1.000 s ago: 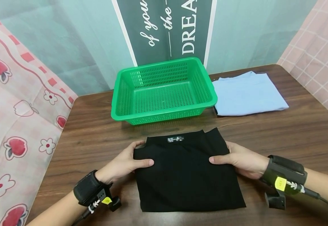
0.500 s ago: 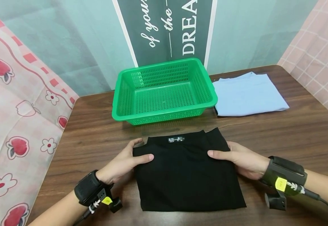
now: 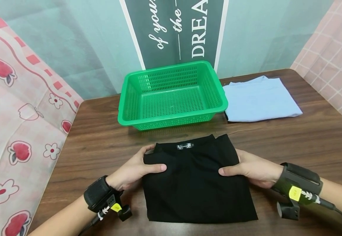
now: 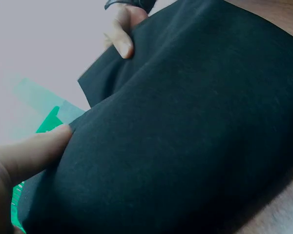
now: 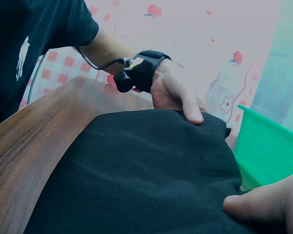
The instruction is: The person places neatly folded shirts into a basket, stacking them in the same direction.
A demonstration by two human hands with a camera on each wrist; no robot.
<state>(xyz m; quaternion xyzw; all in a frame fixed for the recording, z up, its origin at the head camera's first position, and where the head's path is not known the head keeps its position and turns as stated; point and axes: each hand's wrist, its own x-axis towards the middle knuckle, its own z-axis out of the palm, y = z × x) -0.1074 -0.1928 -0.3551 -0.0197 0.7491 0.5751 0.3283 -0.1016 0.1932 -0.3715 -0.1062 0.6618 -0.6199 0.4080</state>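
A folded black garment (image 3: 194, 190) with a small white-lettered label near its far edge lies at the front of the table. My left hand (image 3: 137, 168) grips its left side, thumb on top and fingers tucked beneath or behind the cloth. On the opposite side my right hand (image 3: 253, 168) holds the garment the same way, its thumb pressing the upper face. In the left wrist view the cloth (image 4: 185, 117) bulges up between both thumbs. From the right wrist the black fabric (image 5: 146, 165) hides most of the fingers.
Behind the garment stands a green plastic basket (image 3: 171, 123) with nothing inside. A folded light blue cloth (image 3: 259, 100) lies to its right, with a dark edge showing below. Fabric-covered walls border the wooden table (image 3: 100, 131). Cables run from both wrist cameras.
My left hand has shifted slightly right, and its fingers have drawn in at the garment's left edge, which moved inward a little. The right hand stays nearly in place.
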